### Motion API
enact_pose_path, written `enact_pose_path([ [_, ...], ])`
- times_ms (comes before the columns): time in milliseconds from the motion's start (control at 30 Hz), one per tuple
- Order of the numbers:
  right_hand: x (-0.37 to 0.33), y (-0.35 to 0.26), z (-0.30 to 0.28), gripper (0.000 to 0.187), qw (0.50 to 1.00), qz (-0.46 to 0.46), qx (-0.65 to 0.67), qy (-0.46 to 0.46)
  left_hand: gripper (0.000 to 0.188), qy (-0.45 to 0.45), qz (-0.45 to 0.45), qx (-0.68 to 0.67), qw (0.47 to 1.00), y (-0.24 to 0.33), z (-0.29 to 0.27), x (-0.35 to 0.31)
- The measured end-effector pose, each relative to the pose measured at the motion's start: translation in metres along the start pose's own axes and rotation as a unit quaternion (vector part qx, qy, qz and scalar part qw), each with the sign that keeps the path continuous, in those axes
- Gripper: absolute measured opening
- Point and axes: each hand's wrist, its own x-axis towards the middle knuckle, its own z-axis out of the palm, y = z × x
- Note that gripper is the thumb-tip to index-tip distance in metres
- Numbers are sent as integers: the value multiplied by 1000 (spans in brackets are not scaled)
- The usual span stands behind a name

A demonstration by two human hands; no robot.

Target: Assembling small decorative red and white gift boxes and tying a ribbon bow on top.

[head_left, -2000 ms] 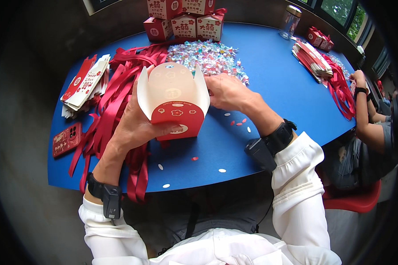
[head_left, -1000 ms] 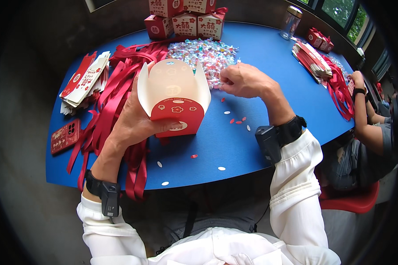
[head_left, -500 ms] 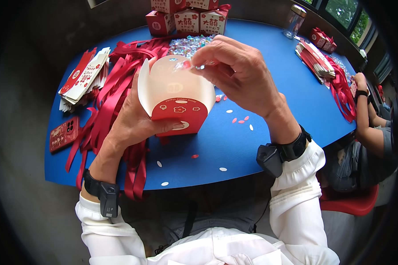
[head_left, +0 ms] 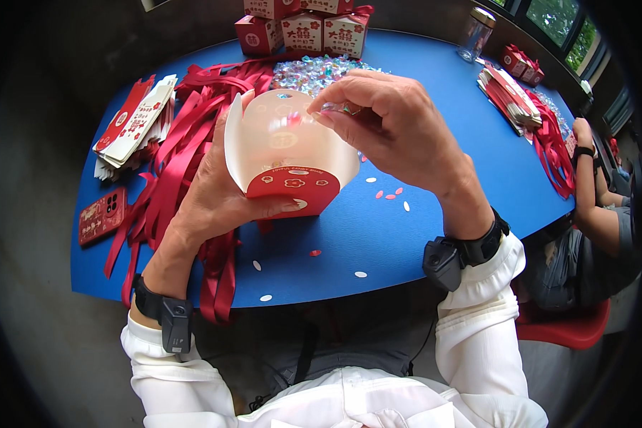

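Note:
A red and white paper candy box (head_left: 292,187) with its top flaps up is gripped in my left hand (head_left: 217,189), thumb along its red front. Over the box's right rim, my right hand (head_left: 396,128) is closed with fingertips pinched, and shiny clear wrapped candies (head_left: 341,108) show between them. A blurred pink-and-clear candy (head_left: 287,121) is in mid-air over the box opening, apart from the fingers. Most of the box's inside is hidden by its front wall. Behind my hands spreads a pile of glittering wrapped candies (head_left: 308,73).
Red ribbons (head_left: 182,143) lie left of the box, beside flat folded boxes (head_left: 139,125) and a red phone (head_left: 103,216). Finished boxes (head_left: 303,32) are stacked at the back. A glass jar (head_left: 475,34) and more flat boxes (head_left: 510,96) stand right, near another person's arm (head_left: 585,171).
My right hand has shifted slightly right and down. A candy that was at its fingertips has come away and is dropping into the box. The box has tilted slightly in my left hand.

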Motion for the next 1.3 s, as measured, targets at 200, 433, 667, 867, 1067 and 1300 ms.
enact_pose_path([
  [200, -1, -3, 2, 10, 999, 27, 9, -32, 130, 2, 19, 19, 1000, -3, -3, -2],
  [433, -1, -4, 1, 19, 995, 41, 42, -75, 130, -1, -4, -15, 1000, -2, -2, -2],
  [667, 5, -19, -11, 29, 974, 179, 74, -115, 130, -3, 18, 27, 999, -1, -3, -4],
  [867, 4, -18, -12, 36, 966, 216, 71, -123, 131, 7, 30, 8, 999, -5, 0, -3],
  [1067, 1, -18, -3, 43, 974, 186, 66, -110, 130, 6, 25, -4, 1000, -7, -1, -1],
  [1300, 0, -15, 4, 42, 978, 150, 101, -105, 130, 10, 26, 26, 999, -8, -3, -1],
])
